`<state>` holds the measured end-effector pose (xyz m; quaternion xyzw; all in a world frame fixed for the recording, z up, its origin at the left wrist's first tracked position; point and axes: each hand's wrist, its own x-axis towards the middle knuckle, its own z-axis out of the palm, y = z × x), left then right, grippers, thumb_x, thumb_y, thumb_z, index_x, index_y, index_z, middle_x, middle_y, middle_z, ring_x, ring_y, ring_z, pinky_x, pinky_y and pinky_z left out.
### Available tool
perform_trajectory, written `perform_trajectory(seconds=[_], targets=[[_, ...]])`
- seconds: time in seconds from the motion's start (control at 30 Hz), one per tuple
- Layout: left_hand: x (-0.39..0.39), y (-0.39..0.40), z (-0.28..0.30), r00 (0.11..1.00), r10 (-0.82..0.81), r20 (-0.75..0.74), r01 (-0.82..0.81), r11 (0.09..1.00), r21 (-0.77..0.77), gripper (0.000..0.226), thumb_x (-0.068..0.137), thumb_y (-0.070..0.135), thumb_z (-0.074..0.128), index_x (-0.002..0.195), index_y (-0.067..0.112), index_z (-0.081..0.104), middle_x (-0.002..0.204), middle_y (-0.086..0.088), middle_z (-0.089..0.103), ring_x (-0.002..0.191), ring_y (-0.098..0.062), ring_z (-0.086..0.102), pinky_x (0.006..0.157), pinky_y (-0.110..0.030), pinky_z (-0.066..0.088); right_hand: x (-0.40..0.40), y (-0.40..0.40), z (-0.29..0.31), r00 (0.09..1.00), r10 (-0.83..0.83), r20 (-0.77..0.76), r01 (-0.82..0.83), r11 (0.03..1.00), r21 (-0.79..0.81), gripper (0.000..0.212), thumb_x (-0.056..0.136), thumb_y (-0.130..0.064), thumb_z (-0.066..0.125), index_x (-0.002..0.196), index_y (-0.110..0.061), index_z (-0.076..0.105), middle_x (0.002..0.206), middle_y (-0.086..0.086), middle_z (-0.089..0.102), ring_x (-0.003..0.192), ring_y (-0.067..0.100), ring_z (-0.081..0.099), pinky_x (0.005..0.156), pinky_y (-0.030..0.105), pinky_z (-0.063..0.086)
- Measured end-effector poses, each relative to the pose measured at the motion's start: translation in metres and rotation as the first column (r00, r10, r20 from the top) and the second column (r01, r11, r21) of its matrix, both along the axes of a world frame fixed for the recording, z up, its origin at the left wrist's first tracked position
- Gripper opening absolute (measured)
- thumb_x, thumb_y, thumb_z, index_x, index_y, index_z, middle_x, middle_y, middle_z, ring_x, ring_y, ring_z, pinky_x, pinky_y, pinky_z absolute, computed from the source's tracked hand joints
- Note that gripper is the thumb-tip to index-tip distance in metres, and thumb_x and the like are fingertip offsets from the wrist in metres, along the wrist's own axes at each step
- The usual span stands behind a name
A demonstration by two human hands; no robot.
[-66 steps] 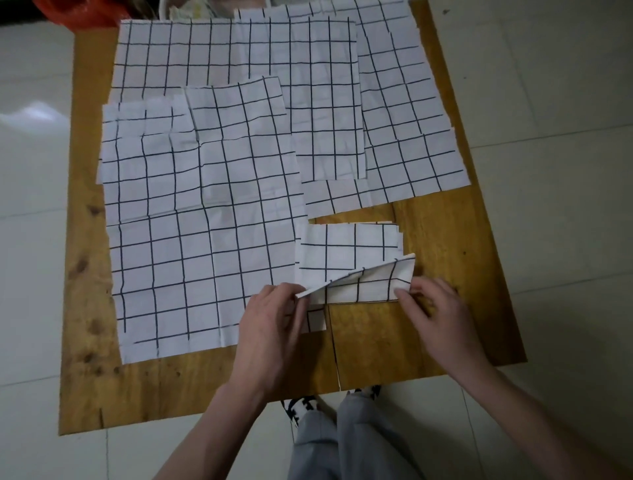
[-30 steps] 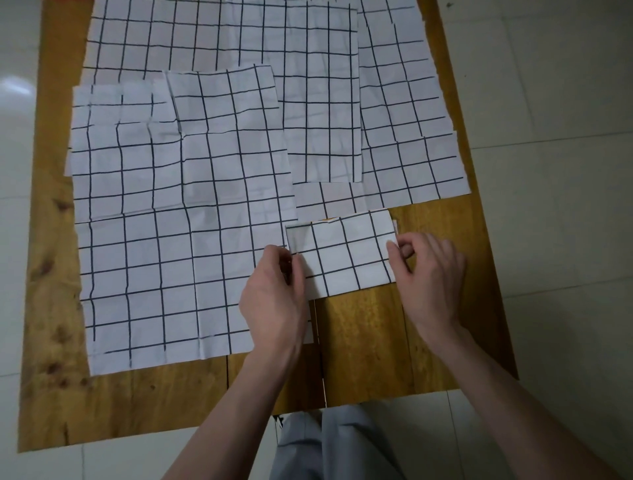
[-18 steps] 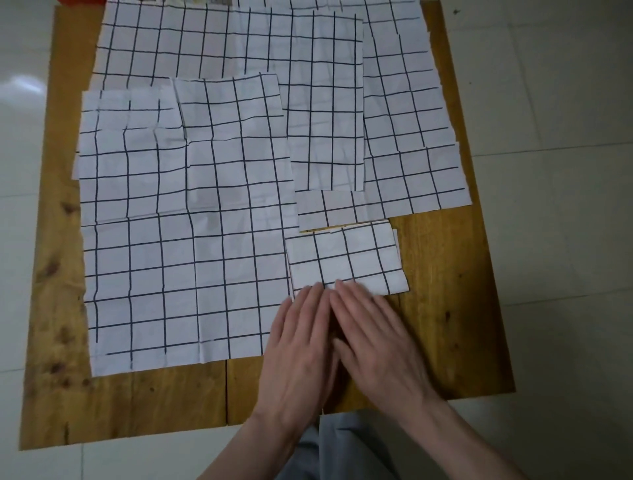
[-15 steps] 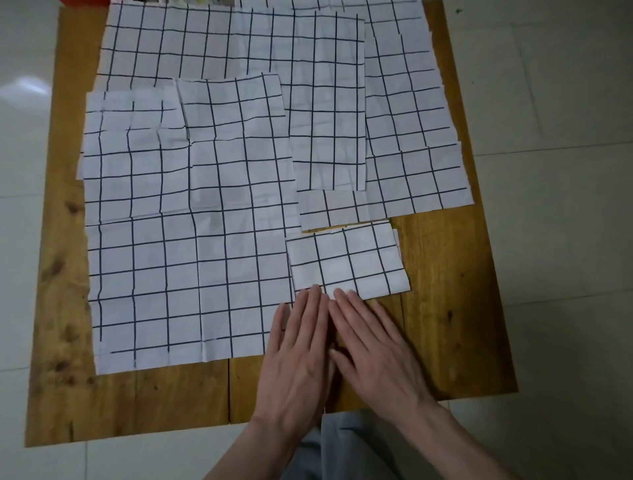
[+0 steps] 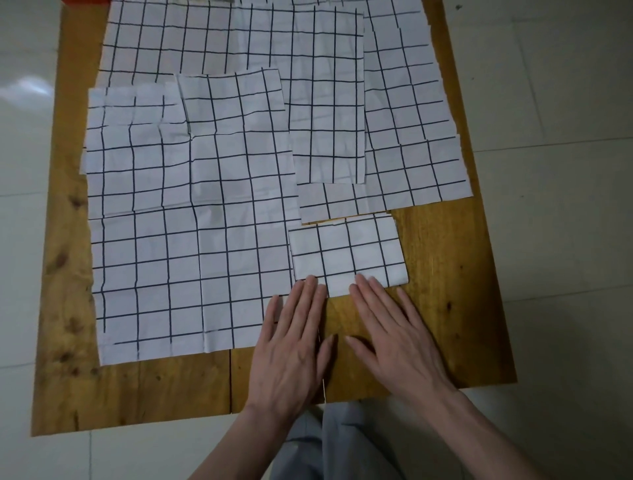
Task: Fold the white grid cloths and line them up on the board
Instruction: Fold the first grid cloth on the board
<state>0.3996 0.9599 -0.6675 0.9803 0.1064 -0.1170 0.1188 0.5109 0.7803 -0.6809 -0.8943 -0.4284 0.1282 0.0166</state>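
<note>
A small folded white grid cloth (image 5: 347, 255) lies flat on the wooden board (image 5: 445, 274), right of centre near the front. My left hand (image 5: 294, 342) rests palm down, fingers straight, its fingertips at the fold's near left corner. My right hand (image 5: 394, 332) also lies flat, fingertips on the fold's near edge. Neither hand grips anything. A large unfolded grid cloth (image 5: 185, 240) covers the board's left half. More unfolded grid cloths (image 5: 325, 102) overlap behind it, and another (image 5: 411, 137) spreads to the right.
Bare wood shows along the board's front edge (image 5: 154, 394) and at its right side. Pale tiled floor (image 5: 565, 171) surrounds the board. Grey trouser legs (image 5: 329, 452) show below the front edge. A red object (image 5: 85, 1) peeks in at the top left.
The cloth's near flap was folded up and over, making a small rectangle. Both hands then laid flat on its near edge and have slid slightly apart.
</note>
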Motion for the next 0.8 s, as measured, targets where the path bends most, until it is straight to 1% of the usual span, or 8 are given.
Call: perform_trajectory(seconds=[0.17,0.37,0.47,0.57,0.6,0.67,0.73,0.8], targets=[[-0.001,0.0,0.001,0.999,0.036,-0.001,-0.036,0.999,-0.002,0.073,0.109,0.055,0.025,0.166,0.012,0.009,0.175,-0.007,0.005,0.161,-0.02,0.0,0.128,-0.047,0.013,0.016,-0.023,0.0,0.995,-0.102,-0.001,0.102,0.995,-0.01,0.075,0.109,-0.061,0.021,0.167,-0.014,0.014,0.176,0.003,0.008,0.162,0.017,0.007,0.129,0.046,0.013],[-0.003,0.002,0.004,0.993,0.117,0.019,-0.117,0.993,-0.009,0.068,0.109,0.052,0.026,0.166,0.017,0.014,0.174,-0.003,0.009,0.161,-0.019,0.002,0.128,-0.05,0.014,0.021,-0.028,0.0,0.986,-0.161,-0.04,0.164,0.984,0.071,0.069,0.11,-0.057,0.024,0.166,-0.017,0.02,0.175,0.0,0.015,0.161,0.014,0.012,0.129,0.046,0.015],[0.006,-0.001,0.009,0.982,0.179,0.056,-0.177,0.984,-0.036,0.063,0.109,0.051,0.028,0.161,0.016,0.033,0.17,-0.006,0.027,0.16,-0.023,0.014,0.128,-0.049,0.014,0.024,-0.021,0.005,0.981,-0.194,-0.024,0.195,0.971,0.136,0.062,0.109,-0.051,0.032,0.16,-0.016,0.039,0.167,0.003,0.037,0.155,0.018,0.032,0.126,0.05,0.024],[0.032,-0.001,0.016,0.963,0.242,0.117,-0.234,0.969,-0.074,0.047,0.108,0.044,0.037,0.142,0.015,0.051,0.148,-0.008,0.052,0.145,-0.026,0.038,0.123,-0.047,0.027,0.039,-0.007,0.016,0.979,-0.204,0.023,0.195,0.959,0.206,0.048,0.108,-0.044,0.041,0.139,-0.014,0.061,0.143,0.006,0.061,0.132,0.023,0.057,0.118,0.052,0.039],[0.042,0.001,0.017,0.958,0.253,0.134,-0.244,0.967,-0.077,0.041,0.109,0.041,0.039,0.138,0.015,0.052,0.14,-0.008,0.054,0.137,-0.026,0.043,0.12,-0.046,0.032,0.047,0.0,0.02,0.98,-0.197,0.036,0.184,0.955,0.233,0.041,0.108,-0.04,0.044,0.135,-0.014,0.063,0.137,0.005,0.063,0.127,0.023,0.059,0.116,0.05,0.041],[0.059,0.006,0.018,0.959,0.237,0.154,-0.228,0.971,-0.076,0.037,0.107,0.035,0.046,0.137,0.015,0.051,0.132,-0.009,0.053,0.127,-0.028,0.048,0.114,-0.046,0.038,0.065,0.016,0.026,0.988,-0.148,0.044,0.13,0.953,0.273,0.034,0.108,-0.029,0.052,0.137,-0.014,0.061,0.136,0.005,0.062,0.126,0.023,0.058,0.114,0.046,0.043],[0.069,0.013,0.017,0.978,0.165,0.131,-0.162,0.986,-0.03,0.043,0.102,0.028,0.055,0.142,0.015,0.048,0.135,-0.011,0.052,0.129,-0.032,0.048,0.117,-0.048,0.035,0.086,0.035,0.029,0.998,-0.051,0.036,0.039,0.96,0.277,0.042,0.103,-0.022,0.058,0.144,-0.014,0.056,0.142,0.005,0.059,0.131,0.023,0.055,0.115,0.043,0.042],[0.071,0.017,0.015,0.991,0.097,0.094,-0.098,0.995,0.012,0.049,0.099,0.022,0.058,0.146,0.016,0.046,0.141,-0.012,0.049,0.137,-0.034,0.044,0.121,-0.051,0.03,0.103,0.051,0.029,0.999,0.05,0.014,-0.052,0.964,0.262,0.049,0.101,-0.018,0.061,0.149,-0.015,0.052,0.146,0.004,0.056,0.133,0.023,0.053,0.115,0.042,0.042]])
